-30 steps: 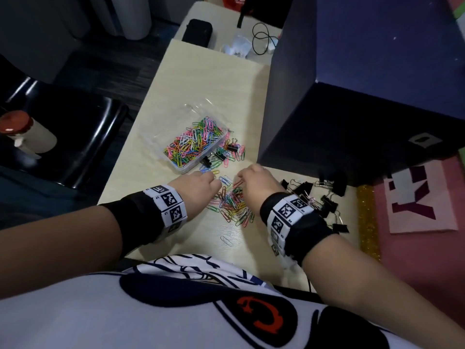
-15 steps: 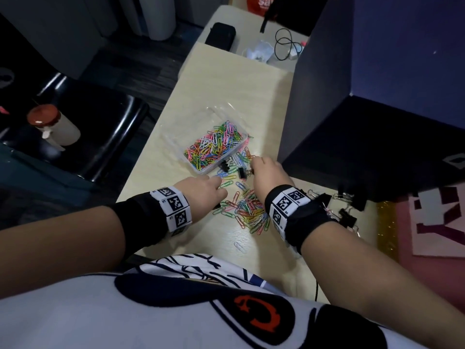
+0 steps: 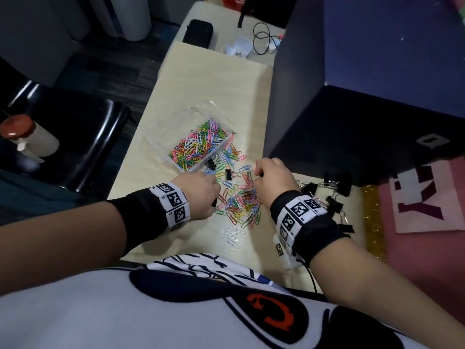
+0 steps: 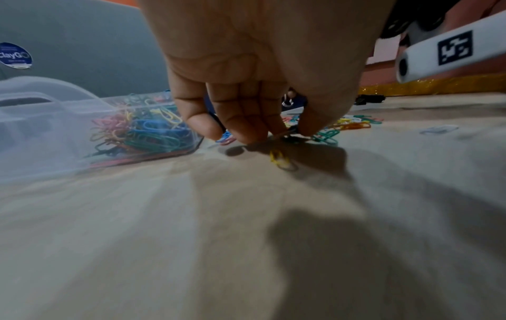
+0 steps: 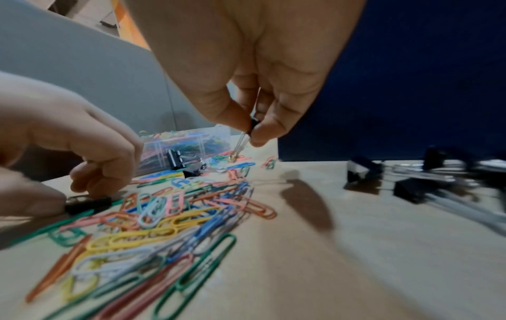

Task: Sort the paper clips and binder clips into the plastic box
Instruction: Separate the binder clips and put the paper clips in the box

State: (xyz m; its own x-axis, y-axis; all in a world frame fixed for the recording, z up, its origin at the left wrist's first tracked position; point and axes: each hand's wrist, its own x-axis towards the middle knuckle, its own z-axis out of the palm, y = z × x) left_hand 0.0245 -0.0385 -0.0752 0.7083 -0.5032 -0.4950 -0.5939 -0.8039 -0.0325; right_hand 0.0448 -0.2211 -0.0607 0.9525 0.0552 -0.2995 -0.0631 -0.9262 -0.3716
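A clear plastic box (image 3: 181,165) holding many coloured paper clips stands mid-table, also seen as the box (image 4: 68,130) in the left wrist view. A loose pile of paper clips (image 3: 241,205) lies between my hands. At the pile's left edge, my left hand (image 3: 214,195) pinches a black binder clip (image 5: 87,203) low on the table. My right hand (image 5: 252,130) pinches a small black binder clip (image 5: 253,124) just above the table, its wire handles hanging down. Two more binder clips (image 3: 229,173) lie by the box. Several others (image 3: 332,200) lie to the right of my right wrist.
A dark blue partition (image 3: 352,96) rises right behind the clips. A black chair (image 3: 75,147) with a red-capped bottle (image 3: 22,137) is off the table's left edge. A black case (image 3: 198,34) and cables (image 3: 261,41) lie far back. One white clip (image 3: 232,243) lies near the front edge.
My right hand reached forward from the pile toward the box and now holds a small binder clip off the table. My left hand stayed at the pile's left edge.
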